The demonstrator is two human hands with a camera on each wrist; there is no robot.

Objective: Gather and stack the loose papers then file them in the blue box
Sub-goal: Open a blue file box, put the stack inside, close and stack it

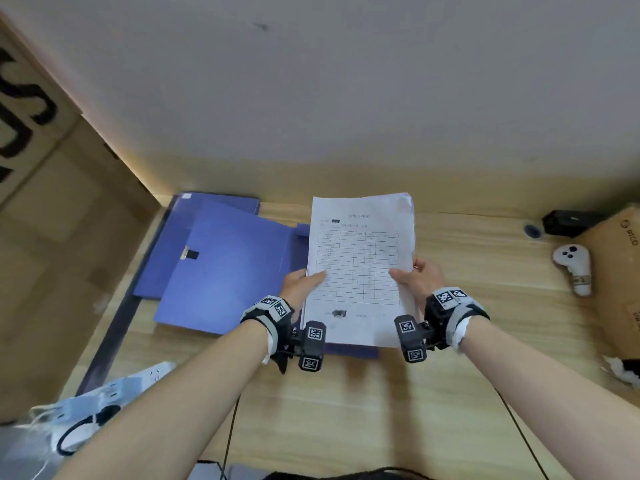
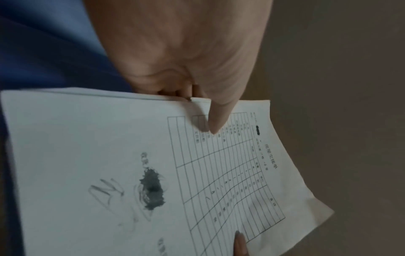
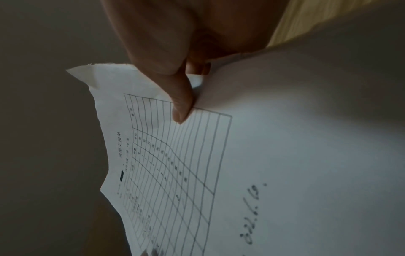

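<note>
A stack of white papers (image 1: 360, 268), its top sheet printed with a table, is held upright above the desk. My left hand (image 1: 301, 284) pinches its left edge, thumb on the front. My right hand (image 1: 415, 277) pinches its right edge the same way. The left wrist view shows the thumb pressed on the paper stack (image 2: 131, 164) with fingers behind it. In the right wrist view my thumb lies on the sheet (image 3: 252, 138). The blue box (image 1: 221, 265) lies open on the desk to the left, partly behind the papers.
A cardboard box (image 1: 45, 220) stands at the left. A white controller (image 1: 573, 268) and another cardboard box (image 1: 620, 268) sit at the right, with a black device (image 1: 568, 221) behind. A power strip (image 1: 104, 396) lies at the lower left. The wooden desk (image 1: 363, 410) runs toward me.
</note>
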